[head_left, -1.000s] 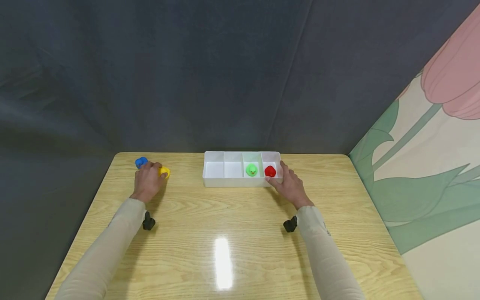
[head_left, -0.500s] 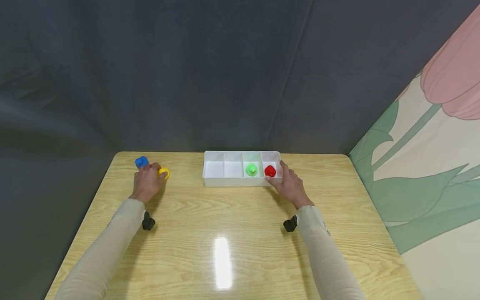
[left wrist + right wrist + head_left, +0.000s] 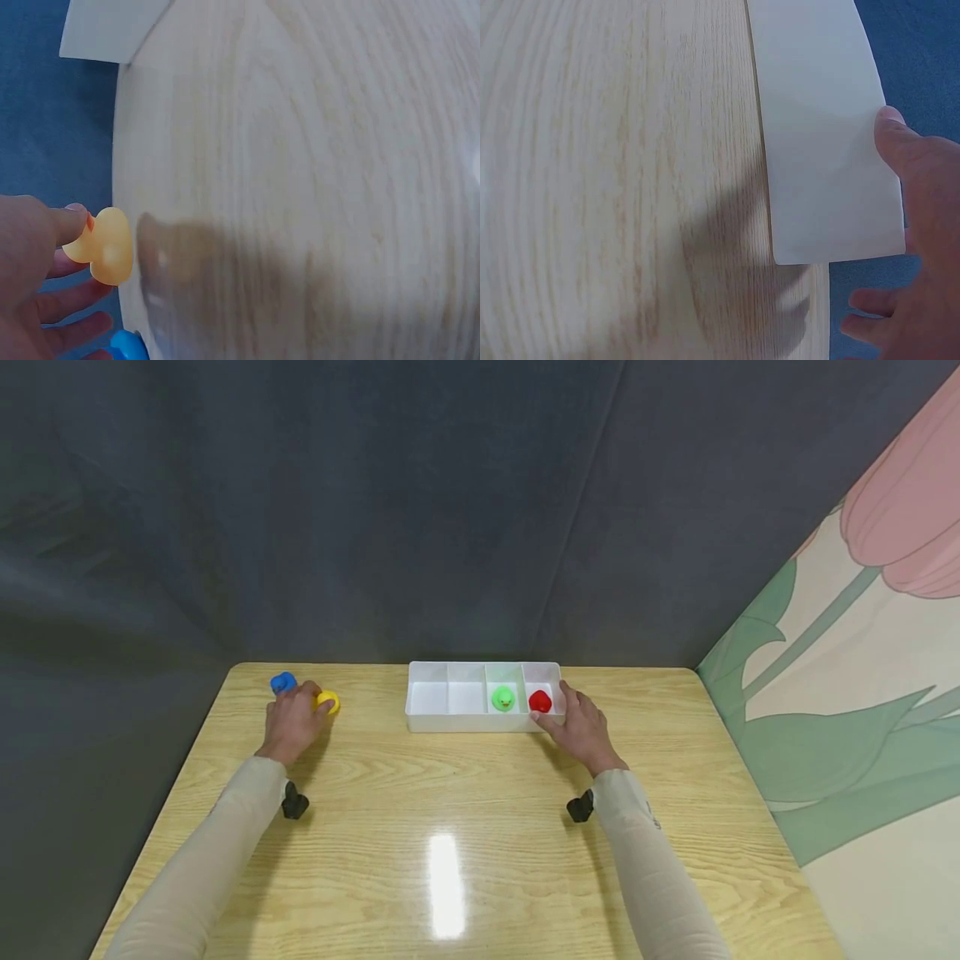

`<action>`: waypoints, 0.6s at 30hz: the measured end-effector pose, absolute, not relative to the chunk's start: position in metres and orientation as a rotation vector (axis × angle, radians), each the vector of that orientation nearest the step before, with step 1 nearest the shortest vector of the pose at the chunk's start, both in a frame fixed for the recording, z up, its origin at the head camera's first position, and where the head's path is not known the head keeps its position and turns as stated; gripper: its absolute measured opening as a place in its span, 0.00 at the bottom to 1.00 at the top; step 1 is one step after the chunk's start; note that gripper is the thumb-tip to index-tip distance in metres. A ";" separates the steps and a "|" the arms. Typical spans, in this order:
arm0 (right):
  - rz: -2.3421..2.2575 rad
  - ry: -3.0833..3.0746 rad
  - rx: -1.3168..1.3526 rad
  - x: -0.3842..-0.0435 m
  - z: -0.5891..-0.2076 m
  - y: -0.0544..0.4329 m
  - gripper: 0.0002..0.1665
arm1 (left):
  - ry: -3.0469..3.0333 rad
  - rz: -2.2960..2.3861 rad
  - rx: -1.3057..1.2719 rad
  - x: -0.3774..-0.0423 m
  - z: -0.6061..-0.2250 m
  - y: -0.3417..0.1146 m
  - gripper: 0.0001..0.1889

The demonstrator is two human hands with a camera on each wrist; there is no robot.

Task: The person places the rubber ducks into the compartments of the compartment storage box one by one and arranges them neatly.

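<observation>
At the table, the left hand pinches a yellow toy (right hand grips the tray).

Head view: high over surface, facing forward and down, widest, both far corners in. Wrist views: close in, far edge running lengthwise up frame. All three share white tray; left wrist catches only one end.

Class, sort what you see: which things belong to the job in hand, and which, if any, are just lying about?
Seemingly in the job:
yellow duck, in the left grip
white tray, held by the right grip
green duck and red toy, in the tray
blue toy, probably

Just surroundings:
wooden table
dark cloth backdrop
flower-patterned panel
black wrist gear
</observation>
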State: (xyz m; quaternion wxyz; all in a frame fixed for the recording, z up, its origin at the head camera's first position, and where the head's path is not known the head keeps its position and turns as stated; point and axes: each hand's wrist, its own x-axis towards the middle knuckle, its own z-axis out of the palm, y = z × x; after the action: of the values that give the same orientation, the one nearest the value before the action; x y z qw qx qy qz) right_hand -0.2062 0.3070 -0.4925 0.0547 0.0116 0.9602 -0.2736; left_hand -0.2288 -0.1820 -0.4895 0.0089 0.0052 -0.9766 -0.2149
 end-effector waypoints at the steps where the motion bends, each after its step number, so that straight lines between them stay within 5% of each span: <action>1: -0.829 2.917 0.035 -0.206 -0.492 0.307 0.58 | -3.046 -0.685 0.013 -0.229 -0.488 -0.181 0.23; 18: -0.783 2.925 0.025 -0.207 -0.492 0.308 0.58 | -2.965 -0.816 -0.075 -0.231 -0.461 -0.158 0.23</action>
State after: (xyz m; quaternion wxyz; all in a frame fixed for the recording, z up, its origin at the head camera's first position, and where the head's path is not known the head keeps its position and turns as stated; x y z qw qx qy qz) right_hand -0.2066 0.3079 -0.4917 0.0569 0.0082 0.9644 -0.2580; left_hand -0.2306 -0.1578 -0.4607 0.0326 -0.0242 -0.9633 -0.2652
